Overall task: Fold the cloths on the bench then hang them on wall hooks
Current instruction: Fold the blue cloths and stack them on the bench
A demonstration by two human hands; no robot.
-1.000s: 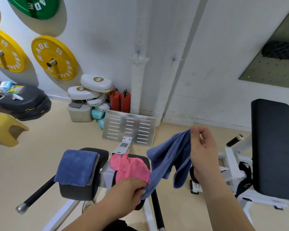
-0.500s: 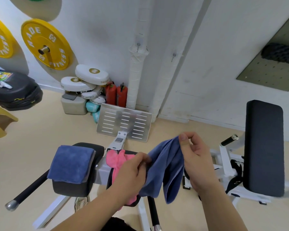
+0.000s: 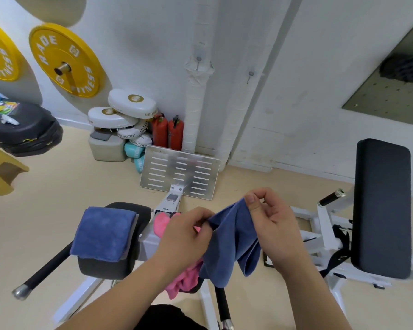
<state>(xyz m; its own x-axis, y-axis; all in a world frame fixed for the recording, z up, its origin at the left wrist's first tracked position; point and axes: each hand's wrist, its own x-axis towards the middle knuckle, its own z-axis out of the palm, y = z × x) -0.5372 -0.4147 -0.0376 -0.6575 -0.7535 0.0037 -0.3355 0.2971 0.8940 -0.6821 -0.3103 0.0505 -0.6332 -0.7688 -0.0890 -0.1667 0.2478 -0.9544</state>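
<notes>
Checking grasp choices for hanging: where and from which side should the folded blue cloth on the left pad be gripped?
Probably the near edge of the folded blue cloth, where it droops over the front of the black pad, coming from the person's side. That edge hangs free, so fingers can close on all layers; mind the grey cloth showing along its right side.

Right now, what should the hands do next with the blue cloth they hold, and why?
Probably bring the two pinched corners together. The left hand and right hand each pinch the top edge of the blue cloth, close but apart, and it hangs bunched, not yet neatly folded.
</notes>
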